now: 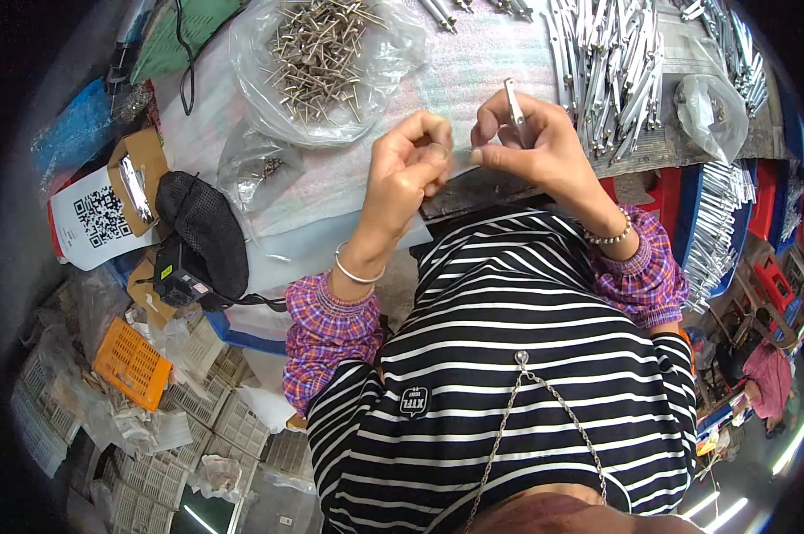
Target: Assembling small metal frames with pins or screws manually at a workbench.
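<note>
My right hand (534, 147) is closed around a slim silver metal bar (512, 100), which sticks up between the fingers. Its thumb and forefinger point toward my left hand (409, 165). The left fingers are curled and pinched together; whatever they hold, if anything, is too small to make out. A small gap separates the two hands above the table's near edge. Just beyond the left hand lies an open clear bag of T-shaped metal pins (317, 67). Past the right hand, a pile of silver metal bars (609, 76) is spread on the table.
A smaller clear bag (258, 167) holds tiny parts at the left. A black mesh pouch (204, 233) and a cardboard box (139, 182) stand at the left edge. On the right are another plastic bag (714, 116) and a blue bin (691, 200) of silver bars.
</note>
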A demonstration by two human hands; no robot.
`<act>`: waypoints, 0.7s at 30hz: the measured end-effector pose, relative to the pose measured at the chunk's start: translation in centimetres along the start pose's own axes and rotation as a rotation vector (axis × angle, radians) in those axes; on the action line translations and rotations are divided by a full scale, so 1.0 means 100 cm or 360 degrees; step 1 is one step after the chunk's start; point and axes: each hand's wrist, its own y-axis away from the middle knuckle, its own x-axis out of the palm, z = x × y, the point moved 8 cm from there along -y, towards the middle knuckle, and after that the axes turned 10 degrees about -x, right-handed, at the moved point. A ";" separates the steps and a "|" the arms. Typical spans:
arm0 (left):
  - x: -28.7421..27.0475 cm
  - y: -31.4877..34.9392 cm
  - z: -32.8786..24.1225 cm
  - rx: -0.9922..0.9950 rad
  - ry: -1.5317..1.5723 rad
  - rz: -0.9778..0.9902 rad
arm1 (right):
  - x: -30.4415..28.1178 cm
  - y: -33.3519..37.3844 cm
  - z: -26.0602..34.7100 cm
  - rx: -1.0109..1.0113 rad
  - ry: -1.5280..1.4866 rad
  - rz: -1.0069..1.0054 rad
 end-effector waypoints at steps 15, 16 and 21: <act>0.008 0.022 -0.026 0.0607 -0.0755 -0.0383 | 0.000 0.005 -0.012 0.0260 -0.0232 -0.0019; 0.009 0.022 -0.026 0.0609 -0.0753 -0.0380 | 0.000 0.006 -0.012 0.0289 -0.0253 -0.0018; 0.012 0.022 -0.027 0.0681 -0.0825 -0.0406 | 0.000 0.009 -0.020 0.0378 -0.0331 -0.0038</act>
